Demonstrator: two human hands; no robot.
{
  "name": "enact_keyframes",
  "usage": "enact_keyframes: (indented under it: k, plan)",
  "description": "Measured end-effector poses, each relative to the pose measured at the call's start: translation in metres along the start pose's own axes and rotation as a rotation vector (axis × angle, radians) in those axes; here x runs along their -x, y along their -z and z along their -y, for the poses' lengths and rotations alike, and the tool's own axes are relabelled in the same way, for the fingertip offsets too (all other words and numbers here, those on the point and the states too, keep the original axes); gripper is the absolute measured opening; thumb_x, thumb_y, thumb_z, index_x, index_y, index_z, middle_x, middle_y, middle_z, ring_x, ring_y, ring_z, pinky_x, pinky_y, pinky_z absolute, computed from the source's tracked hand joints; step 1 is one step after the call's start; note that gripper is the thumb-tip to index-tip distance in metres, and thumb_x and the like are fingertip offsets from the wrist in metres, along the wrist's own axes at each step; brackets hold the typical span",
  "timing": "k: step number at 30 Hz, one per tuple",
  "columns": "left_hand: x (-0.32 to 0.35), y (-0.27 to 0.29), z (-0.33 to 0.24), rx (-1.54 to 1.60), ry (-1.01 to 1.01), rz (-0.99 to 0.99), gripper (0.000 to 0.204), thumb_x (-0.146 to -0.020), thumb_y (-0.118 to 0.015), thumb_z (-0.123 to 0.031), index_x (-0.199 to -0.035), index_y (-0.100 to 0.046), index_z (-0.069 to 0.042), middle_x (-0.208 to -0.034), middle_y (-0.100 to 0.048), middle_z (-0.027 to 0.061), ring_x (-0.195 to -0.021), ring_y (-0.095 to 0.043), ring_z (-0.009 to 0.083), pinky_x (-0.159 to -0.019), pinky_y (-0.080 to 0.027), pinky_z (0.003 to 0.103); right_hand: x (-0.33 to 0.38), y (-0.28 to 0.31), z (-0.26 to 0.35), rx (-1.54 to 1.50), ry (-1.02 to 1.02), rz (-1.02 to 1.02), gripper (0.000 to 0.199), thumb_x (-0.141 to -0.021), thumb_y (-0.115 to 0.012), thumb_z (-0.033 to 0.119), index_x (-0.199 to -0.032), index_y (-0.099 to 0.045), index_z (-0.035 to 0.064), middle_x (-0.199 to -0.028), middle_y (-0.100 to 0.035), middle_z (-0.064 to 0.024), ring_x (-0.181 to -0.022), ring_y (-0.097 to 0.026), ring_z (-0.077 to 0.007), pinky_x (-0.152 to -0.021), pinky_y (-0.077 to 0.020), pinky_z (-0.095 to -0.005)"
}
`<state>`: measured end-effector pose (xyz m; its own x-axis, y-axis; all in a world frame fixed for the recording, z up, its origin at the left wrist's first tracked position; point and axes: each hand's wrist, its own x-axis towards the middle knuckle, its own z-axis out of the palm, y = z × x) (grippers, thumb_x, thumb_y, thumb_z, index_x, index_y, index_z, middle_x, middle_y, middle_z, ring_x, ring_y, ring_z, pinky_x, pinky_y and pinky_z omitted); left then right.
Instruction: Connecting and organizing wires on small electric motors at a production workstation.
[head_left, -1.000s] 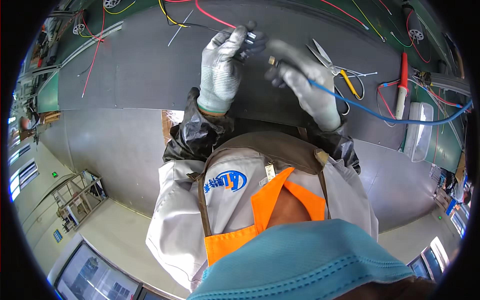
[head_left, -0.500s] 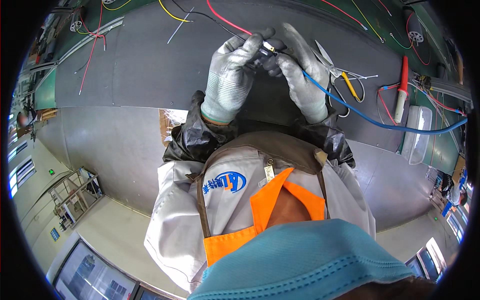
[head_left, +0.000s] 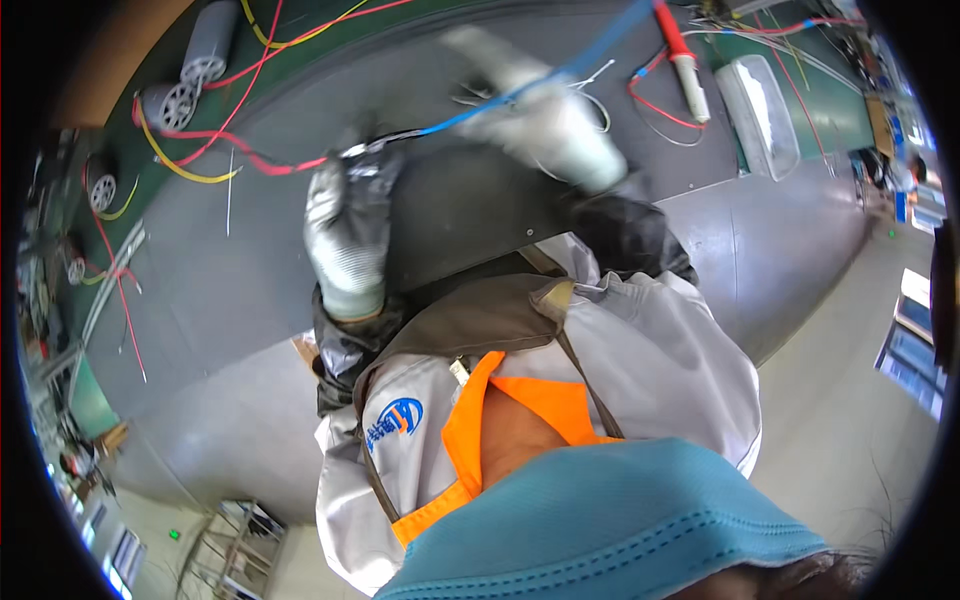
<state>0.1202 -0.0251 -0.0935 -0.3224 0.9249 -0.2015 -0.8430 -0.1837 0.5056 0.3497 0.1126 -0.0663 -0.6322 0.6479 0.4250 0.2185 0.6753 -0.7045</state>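
My left hand (head_left: 345, 235), in a grey-white work glove, is closed where a red wire (head_left: 270, 167) meets the dark end of a blue cable (head_left: 455, 118). A small pale metallic piece shows at that meeting point, too blurred to make out. The blue cable runs taut up to the right, past my right hand (head_left: 560, 130), which is gloved and smeared by motion. One of its fingers stretches toward the far side; whether it grips anything is not visible. Scissors lie beside and partly behind the right hand, one handle loop (head_left: 603, 112) showing.
Grey cylindrical motors (head_left: 208, 45) with red and yellow wires stand at the far left. A red-and-white tool (head_left: 686, 75) and a clear plastic box (head_left: 760, 115) lie to the right. The dark mat's (head_left: 450, 215) front edge runs close to my body.
My view has turned and shifted left. My hands have parted, the right away from the joint, the left keeping hold. The blue cable now stretches taut across the mat.
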Motion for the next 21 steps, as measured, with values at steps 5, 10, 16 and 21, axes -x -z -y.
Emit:
enact_keyframes:
  k: [5, 10, 16, 21]
  plan:
    - [-0.011, 0.032, -0.013, 0.042, -0.029, 0.196, 0.033, -0.107, -0.05, -0.017, -0.13, -0.059, 0.005, -0.138, -0.057, 0.0218, -0.126, -0.058, 0.0309, -0.114, -0.045, 0.05, 0.06, 0.156, -0.1, 1.024, -0.739, -0.131, 0.028, -0.093, -0.068, 0.039, -0.092, -0.068, 0.011, -0.074, -0.065, -0.0118, -0.065, -0.066, -0.0323, -0.059, -0.0507, -0.048]
    - [0.004, 0.018, -0.013, -0.234, -0.221, 0.097, 0.015, -0.103, -0.054, -0.005, -0.111, -0.065, 0.0, -0.111, -0.068, 0.0118, -0.097, -0.066, 0.0176, -0.088, -0.053, 0.029, 0.063, 0.161, -0.156, 0.455, -0.484, -0.203, 0.028, -0.096, -0.07, 0.013, -0.117, -0.065, -0.0038, -0.088, -0.07, -0.0094, -0.073, -0.068, -0.0188, -0.063, -0.0523, -0.034]
    - [0.01, -0.022, -0.014, -0.236, -0.126, 0.038, 0.035, -0.109, -0.052, -0.021, -0.126, -0.063, 0.007, -0.123, -0.068, 0.0175, -0.111, -0.065, 0.0224, -0.099, -0.05, 0.035, -0.103, 0.043, -0.083, -0.496, -0.475, 0.253, 0.044, -0.104, -0.057, 0.024, -0.14, -0.059, -0.0016, -0.093, -0.069, -0.0043, -0.076, -0.063, -0.0079, -0.067, -0.0489, -0.022]
    - [0.009, -0.028, -0.025, -0.202, -0.159, 0.035, 0.03, -0.107, -0.054, -0.013, -0.128, -0.064, 0.007, -0.119, -0.072, 0.0099, -0.101, -0.065, 0.0099, -0.093, -0.049, 0.026, -0.234, -0.069, -0.037, -0.471, -0.018, 0.622, 0.051, -0.1, -0.06, 0.031, -0.138, -0.061, -0.0031, -0.105, -0.071, -0.0038, -0.083, -0.063, -0.008, -0.075, -0.0505, -0.0231]
